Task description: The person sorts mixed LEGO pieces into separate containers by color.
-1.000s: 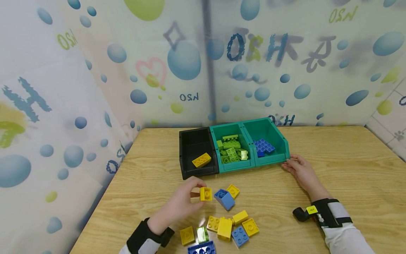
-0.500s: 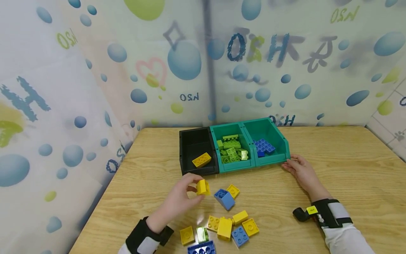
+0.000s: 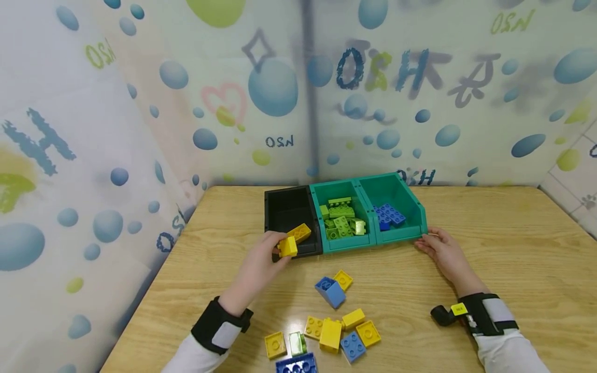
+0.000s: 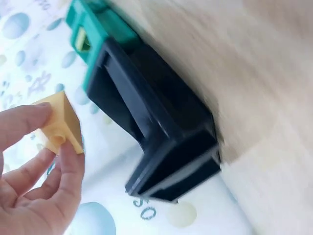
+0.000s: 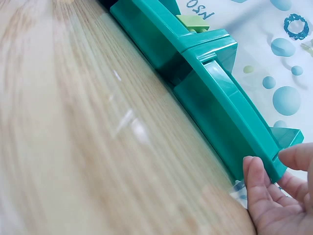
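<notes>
My left hand [image 3: 258,263] pinches a yellow toy brick [image 3: 288,247] between thumb and fingers. It holds the brick over the front edge of the black bin [image 3: 288,204]. Another yellow brick [image 3: 302,231] lies inside that bin. In the left wrist view the held brick [image 4: 61,117] has a sloped side, and the bin's wall stands beside it. My right hand [image 3: 445,256] grips the front right corner of the right green bin [image 3: 402,235]. The right wrist view shows its fingers [image 5: 257,176] on either side of that corner.
Green bricks [image 3: 341,212] fill part of the middle green bin [image 3: 333,247]; blue bricks [image 3: 389,215] lie in the right one. On the table are a blue sloped brick [image 3: 331,292], several yellow bricks [image 3: 330,335], a light blue brick [image 3: 353,346], a green brick [image 3: 297,344] and a dark blue brick [image 3: 297,363].
My left hand has carried the yellow brick forward and slightly left, from above the table to the black bin's front edge, turning it. The right hand has stayed at the green bin's corner.
</notes>
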Demonstrator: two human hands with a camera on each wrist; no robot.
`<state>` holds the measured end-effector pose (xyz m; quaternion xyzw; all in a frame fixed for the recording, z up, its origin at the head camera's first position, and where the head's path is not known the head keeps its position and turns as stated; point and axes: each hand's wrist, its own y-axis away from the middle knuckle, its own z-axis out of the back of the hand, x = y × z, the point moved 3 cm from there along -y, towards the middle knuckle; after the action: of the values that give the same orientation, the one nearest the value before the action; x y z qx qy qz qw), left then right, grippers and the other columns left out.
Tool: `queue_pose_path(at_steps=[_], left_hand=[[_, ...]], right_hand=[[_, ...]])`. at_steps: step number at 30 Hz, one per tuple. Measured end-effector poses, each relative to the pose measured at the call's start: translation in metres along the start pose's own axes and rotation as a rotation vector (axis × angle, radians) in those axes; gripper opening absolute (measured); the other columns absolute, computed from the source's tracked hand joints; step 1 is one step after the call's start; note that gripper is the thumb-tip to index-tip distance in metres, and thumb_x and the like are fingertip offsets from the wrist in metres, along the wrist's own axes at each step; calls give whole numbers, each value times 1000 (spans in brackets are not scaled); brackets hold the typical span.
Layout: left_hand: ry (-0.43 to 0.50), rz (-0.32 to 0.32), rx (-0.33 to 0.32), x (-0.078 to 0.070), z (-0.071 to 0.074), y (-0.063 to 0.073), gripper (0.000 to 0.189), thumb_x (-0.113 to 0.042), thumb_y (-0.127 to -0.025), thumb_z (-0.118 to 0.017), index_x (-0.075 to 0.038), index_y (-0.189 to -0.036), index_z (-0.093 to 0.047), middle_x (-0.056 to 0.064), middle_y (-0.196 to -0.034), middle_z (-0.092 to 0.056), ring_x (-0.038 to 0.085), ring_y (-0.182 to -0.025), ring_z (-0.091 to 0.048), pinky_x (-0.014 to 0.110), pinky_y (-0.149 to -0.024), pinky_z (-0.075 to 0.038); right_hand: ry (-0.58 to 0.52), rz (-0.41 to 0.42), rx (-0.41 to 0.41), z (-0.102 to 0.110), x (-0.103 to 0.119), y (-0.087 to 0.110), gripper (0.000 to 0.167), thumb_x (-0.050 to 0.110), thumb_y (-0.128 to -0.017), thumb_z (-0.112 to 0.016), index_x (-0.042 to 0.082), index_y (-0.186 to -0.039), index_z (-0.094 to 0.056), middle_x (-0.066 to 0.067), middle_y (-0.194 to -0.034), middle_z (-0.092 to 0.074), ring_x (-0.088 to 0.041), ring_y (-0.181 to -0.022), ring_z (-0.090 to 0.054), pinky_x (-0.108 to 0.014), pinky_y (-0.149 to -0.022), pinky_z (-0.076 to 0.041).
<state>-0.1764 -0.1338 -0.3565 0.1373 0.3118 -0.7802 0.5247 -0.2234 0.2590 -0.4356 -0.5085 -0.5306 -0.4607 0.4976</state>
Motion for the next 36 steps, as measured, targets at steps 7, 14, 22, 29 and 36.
queue_pose_path(at_steps=[7, 14, 22, 29, 36], left_hand=[[-155, 6, 7, 7, -4, -23, 44, -2, -81, -72, 3, -122, -56, 17, -115, -60, 27, -99, -61, 36, -86, -55], [-283, -18, 14, 13, -10, -48, 32, -4, -85, -68, 5, -114, -61, 18, -110, -63, 30, -99, -62, 37, -87, -54], [-430, 10, 91, 21, -21, -68, 27, -8, -84, -70, 3, -109, -64, 15, -98, -66, 27, -89, -63, 36, -81, -55], [-529, -21, 107, 26, -31, -78, 21, -7, -83, -71, -1, -103, -67, 12, -92, -66, 25, -84, -61, 35, -79, -55], [-601, -32, 138, 27, -38, -84, 10, 3, -83, -65, -4, -88, -69, 11, -85, -66, 26, -78, -61, 36, -71, -55]], right_hand=[[-6, -6, 0, -1, 0, 0, 32, 14, -101, -43, -7, -123, -33, 9, -89, -60, 1, -85, -62, -12, -78, -52], [-34, 15, 7, 1, 0, -1, 28, 15, -100, -43, -4, -120, -35, 8, -88, -61, 1, -84, -63, -11, -77, -52], [-11, -2, -3, 0, 0, 0, 29, 14, -100, -42, -5, -121, -34, 9, -89, -60, 2, -85, -62, -11, -77, -51], [11, -3, -5, 0, 0, 0, 35, 14, -101, -42, -9, -125, -32, 9, -90, -59, 2, -85, -62, -11, -78, -51], [51, 11, -10, 0, -1, 0, 36, 12, -101, -41, -12, -125, -30, 10, -88, -59, 3, -84, -62, -11, -76, -51]])
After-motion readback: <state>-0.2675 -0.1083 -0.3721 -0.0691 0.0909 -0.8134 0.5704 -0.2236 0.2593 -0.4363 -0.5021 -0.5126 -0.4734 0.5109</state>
